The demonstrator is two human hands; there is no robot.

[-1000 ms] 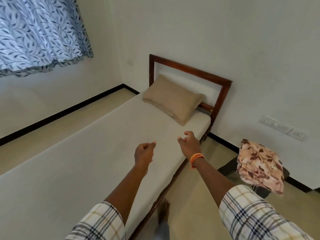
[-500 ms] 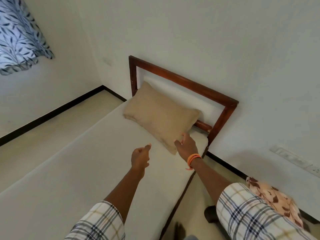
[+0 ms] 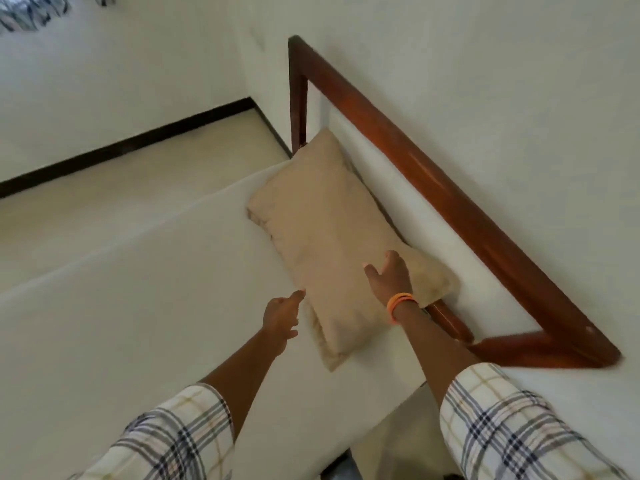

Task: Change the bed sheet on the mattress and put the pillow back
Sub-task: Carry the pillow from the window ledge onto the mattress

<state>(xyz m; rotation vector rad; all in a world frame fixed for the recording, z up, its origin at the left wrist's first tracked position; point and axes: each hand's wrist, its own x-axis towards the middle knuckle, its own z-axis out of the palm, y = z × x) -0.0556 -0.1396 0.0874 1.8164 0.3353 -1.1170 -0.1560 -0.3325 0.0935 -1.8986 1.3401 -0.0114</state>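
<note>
A tan pillow [image 3: 322,244] lies at the head of the bed on the white-sheeted mattress [image 3: 138,306], leaning against the wooden headboard [image 3: 450,202]. My right hand [image 3: 389,282], with an orange band on its wrist, rests on the pillow's near right part with thumb and fingers spread. My left hand [image 3: 280,315] hovers at the pillow's near left edge, fingers loosely curled and one fingertip at the edge. It holds nothing that I can see.
The bed stands with its head against a white wall. Cream floor [image 3: 121,188] with a black skirting line runs along the bed's far side. A patterned curtain [image 3: 31,12] shows at the top left corner.
I have moved closer to the head of the bed. My right hand went from the pillow's corner onto its top, and my left hand reached up to its edge. The floral cloth has left the view.
</note>
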